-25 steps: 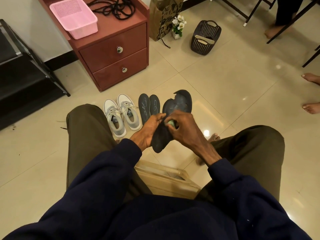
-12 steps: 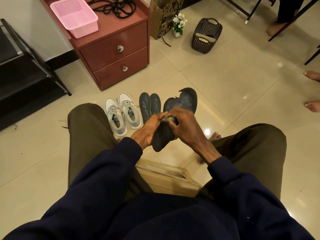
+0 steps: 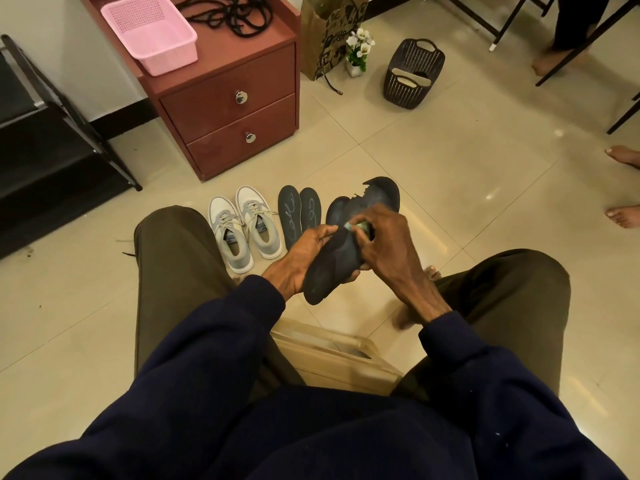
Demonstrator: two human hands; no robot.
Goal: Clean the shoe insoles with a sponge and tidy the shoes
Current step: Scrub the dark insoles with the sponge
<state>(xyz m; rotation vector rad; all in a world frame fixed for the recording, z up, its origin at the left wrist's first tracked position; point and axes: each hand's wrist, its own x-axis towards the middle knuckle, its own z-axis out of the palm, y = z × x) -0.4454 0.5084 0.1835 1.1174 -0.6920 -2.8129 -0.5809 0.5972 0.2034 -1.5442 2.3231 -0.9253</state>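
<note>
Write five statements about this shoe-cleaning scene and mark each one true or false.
1. The left hand holds a dark insole off the floor. True.
2. The right hand holds a sponge against that insole. True.
3. The sneakers stand on top of the cabinet. False: they stand on the floor, beside two flat insoles.
4. The pink basket lies on the floor. False: it sits on the cabinet top.
5. Both cabinet drawers are shut. True.
</note>
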